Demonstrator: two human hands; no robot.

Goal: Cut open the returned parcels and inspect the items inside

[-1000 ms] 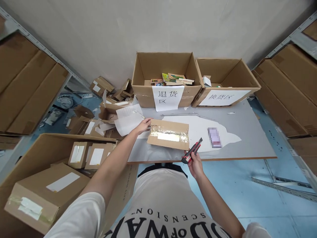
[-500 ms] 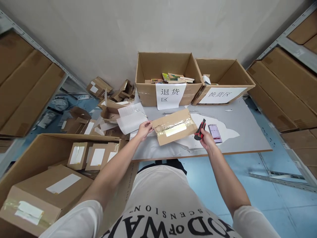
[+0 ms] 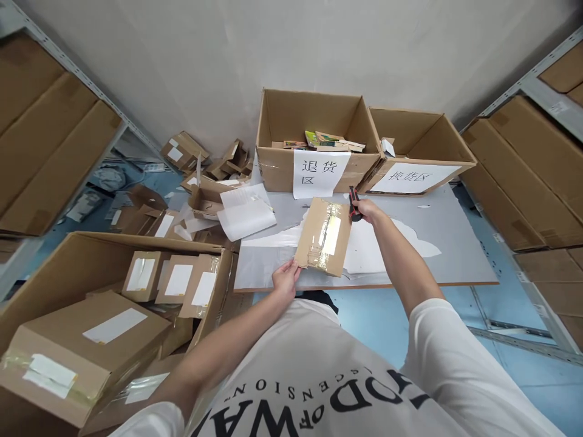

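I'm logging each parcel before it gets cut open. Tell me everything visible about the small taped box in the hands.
The box is flat brown cardboard, sealed with shiny clear tape over a white label. It lies lengthwise away from the person on the grey table, near its front edge. The left hand grips its near left corner; the right hand, holding a red-and-black knife, is at its far right corner.

Open cartons (image 3: 314,170) wall table's (image 3: 455,267) far edge; right half bare.
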